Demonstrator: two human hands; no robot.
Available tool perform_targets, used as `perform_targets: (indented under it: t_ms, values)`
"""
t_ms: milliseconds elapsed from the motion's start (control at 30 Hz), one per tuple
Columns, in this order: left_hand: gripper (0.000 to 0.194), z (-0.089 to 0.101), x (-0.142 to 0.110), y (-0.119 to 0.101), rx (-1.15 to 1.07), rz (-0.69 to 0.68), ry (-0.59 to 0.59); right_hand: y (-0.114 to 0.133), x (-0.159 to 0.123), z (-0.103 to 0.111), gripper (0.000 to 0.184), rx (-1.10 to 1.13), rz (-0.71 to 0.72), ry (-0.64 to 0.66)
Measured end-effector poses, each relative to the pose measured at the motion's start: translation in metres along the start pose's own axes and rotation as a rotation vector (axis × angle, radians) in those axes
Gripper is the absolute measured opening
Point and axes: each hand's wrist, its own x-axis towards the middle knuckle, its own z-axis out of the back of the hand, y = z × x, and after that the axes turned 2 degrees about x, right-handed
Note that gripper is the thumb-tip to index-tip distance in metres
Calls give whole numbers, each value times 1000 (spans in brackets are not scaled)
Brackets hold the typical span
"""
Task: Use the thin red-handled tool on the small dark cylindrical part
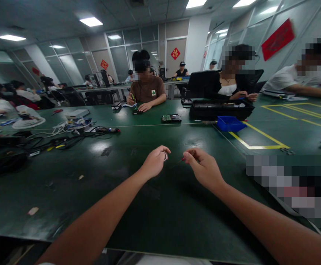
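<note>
Above the green tabletop (149,228), my left hand (153,163) is closed round a small white ring (165,156) that looks like a narrow roll; the fingers cover much of it. My right hand (206,167) is a short way to the right, its thumb and fingertips pinched on a small thin red piece (182,159). The exact kind of that piece is too small to make out. A gap separates the two hands, and both are raised over the table.
Ahead lie a hard drive (171,118), a blue bin (230,123) and a long black tray (222,109). Tangled cables (63,138) and a white coil (28,123) spread at left. A person (148,90) works across the table; others sit at right.
</note>
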Motion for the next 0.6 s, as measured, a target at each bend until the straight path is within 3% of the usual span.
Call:
perform_targets:
  t_ms: [100,233,367,600]
  values:
    - [28,-3,-4,11,128,-34,46,1,-1,1,29,-45,17,-12]
    - [46,0,-12,23,246,-57,19,-3,-4,0,26,94,53,-28]
    - [26,2,-14,28,258,-100,-68,-4,-7,0,26,207,59,-11]
    - [30,4,-11,30,209,-195,-51,-5,-5,-2,28,158,60,-13]
